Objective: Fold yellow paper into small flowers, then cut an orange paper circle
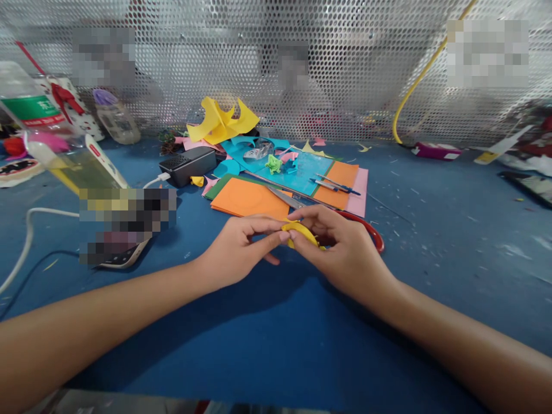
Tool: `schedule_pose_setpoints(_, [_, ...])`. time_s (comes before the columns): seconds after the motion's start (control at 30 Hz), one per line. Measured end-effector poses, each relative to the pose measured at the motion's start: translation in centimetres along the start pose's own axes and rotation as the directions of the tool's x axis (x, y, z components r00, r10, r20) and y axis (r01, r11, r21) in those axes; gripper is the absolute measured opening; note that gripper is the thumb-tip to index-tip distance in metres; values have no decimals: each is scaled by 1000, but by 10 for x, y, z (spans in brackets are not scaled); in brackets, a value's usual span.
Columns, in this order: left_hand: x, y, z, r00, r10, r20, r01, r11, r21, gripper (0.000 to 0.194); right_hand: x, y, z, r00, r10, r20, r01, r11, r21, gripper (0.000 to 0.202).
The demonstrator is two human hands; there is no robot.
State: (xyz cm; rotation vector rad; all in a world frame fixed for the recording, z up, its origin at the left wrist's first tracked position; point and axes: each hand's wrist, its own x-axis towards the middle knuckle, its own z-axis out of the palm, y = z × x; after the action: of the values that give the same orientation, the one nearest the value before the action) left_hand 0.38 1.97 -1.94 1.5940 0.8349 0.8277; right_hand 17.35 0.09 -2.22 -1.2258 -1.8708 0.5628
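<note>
A small folded yellow paper piece (302, 233) is pinched between my two hands above the blue table. My left hand (241, 247) grips its left end with thumb and fingers. The fingers of my right hand (345, 247) close round its right part, the thumb on its near side. Just beyond my hands lie red-handled scissors (374, 231), partly hidden by my right hand. Orange paper sheets (241, 197) are stacked behind my left hand. Small crumpled green paper (273, 164) rests on blue paper (302, 175) farther back.
Pens (334, 185) lie on orange and pink sheets. Yellow scraps (222, 121) and a black box (190, 164) stand farther back. At the left are a phone (129, 253), a white cable (32, 230) and a bottle (43, 123). A perforated metal panel (345, 69) borders the table (241, 345).
</note>
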Motion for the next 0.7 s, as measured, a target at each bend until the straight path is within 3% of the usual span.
schedule_pose_setpoints(0.23, [1,-1,0,1000,-5,-4,5,998,-66,22,3,-1,-5,996,-69,48,70,997,-22,14])
schedule_pose_setpoints(0.4, [1,-2,0,1000,-21,-20,19,997,-75,25,0,2,-3,991,-135,3,135,988,-79,16])
schedule_pose_setpoints(0.6, [1,-2,-1,1000,-18,-9,17,996,-88,24,-1,5,-2,950,-308,-56,296,943,-152,14])
schedule_pose_setpoints(0.7, [2,-4,-2,1000,-21,-6,20,995,-97,23,-1,6,-2,949,-309,-63,298,945,-136,14])
